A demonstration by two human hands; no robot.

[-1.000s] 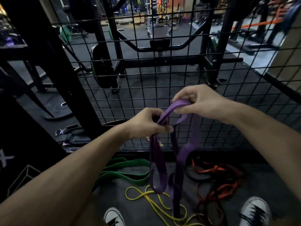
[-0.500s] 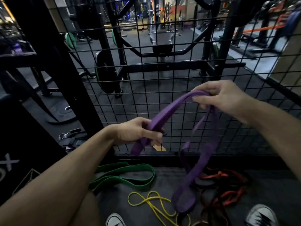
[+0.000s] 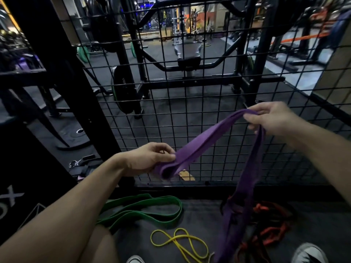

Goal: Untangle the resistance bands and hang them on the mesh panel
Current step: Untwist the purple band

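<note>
Wider apart now, left hand (image 3: 150, 158) and right hand (image 3: 273, 118) each pinching one purple band (image 3: 205, 141); three bands floored.

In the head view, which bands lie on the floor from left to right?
Flat green resistance band → thin yellow resistance band → hanging end of the wide purple resistance band, held up by both hands → tangled orange-red and black bands.

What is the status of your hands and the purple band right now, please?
Left hand and right hand both grip the purple band, stretched between them before the mesh panel. Nothing hung yet. Green band, yellow band, red-black tangle on floor.
</note>
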